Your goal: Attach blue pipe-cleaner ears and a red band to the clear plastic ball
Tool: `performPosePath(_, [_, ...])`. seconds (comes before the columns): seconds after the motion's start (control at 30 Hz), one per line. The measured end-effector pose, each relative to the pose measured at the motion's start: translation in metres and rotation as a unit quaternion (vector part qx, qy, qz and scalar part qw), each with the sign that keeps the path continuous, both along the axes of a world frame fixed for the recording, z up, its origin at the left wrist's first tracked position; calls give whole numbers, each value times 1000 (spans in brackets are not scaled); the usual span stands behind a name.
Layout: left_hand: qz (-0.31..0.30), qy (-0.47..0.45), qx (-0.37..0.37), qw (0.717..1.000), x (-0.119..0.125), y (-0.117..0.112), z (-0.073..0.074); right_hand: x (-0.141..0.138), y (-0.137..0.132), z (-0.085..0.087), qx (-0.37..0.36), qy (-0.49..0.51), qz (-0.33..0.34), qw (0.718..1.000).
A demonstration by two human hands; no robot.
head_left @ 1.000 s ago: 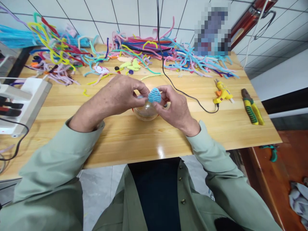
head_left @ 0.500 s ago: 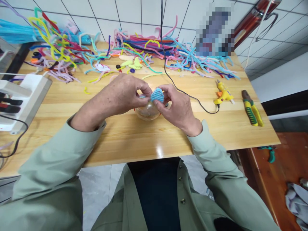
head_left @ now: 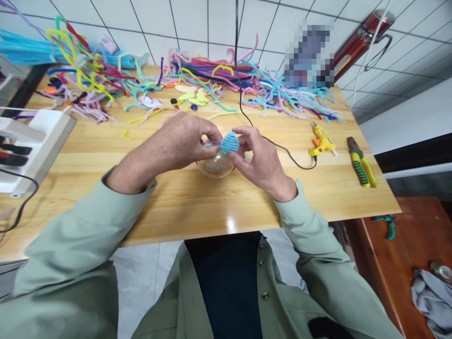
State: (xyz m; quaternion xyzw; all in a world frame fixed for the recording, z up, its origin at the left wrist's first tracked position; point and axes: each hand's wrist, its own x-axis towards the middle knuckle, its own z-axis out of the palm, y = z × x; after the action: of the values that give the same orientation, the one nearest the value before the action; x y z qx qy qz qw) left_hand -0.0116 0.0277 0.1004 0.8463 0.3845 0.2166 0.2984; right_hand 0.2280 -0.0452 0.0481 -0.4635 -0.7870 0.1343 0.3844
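A small, ridged blue pipe-cleaner piece (head_left: 230, 142), tapering toward its top, stands between my hands above a clear round bowl-like object (head_left: 216, 168). My left hand (head_left: 189, 140) is closed in a pinch at the piece's left edge, and a bit of blue shows inside its finger loop. On the other side, my right hand (head_left: 259, 157) has its thumb low on the piece and its index finger near the top, holding it lightly. Red shows at the sides of the clear object. My fingers hide most of its upper part.
Loose pipe cleaners (head_left: 215, 68) lie in heaps along the tiled wall. A yellow glue gun (head_left: 322, 141) and green-yellow pliers (head_left: 362, 162) rest to the right. A black cord (head_left: 239, 75) crosses the table. At left stands a white power strip (head_left: 47, 136).
My right thumb and fingers have loosened slightly around the blue piece, baring more of it. My left hand has hardly moved. The view has shifted a little.
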Motion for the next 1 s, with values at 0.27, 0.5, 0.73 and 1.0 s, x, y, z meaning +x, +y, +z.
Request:
performPosePath(0.27, [-3,-7,-16,1000,1,0,1,1,0,-5,24,-39,3,999])
performPosePath(0.5, [-21,25,14,999,-2,2,0,-2,-2,-6,31,-56,-6,998])
performPosePath(0.73, [-26,83,45,995,-2,-1,8,-4,-1,-14,71,-56,-11,996])
performPosePath(1.0, [-20,149,38,988,2,-7,21,0,-3,-12,68,-28,9,997])
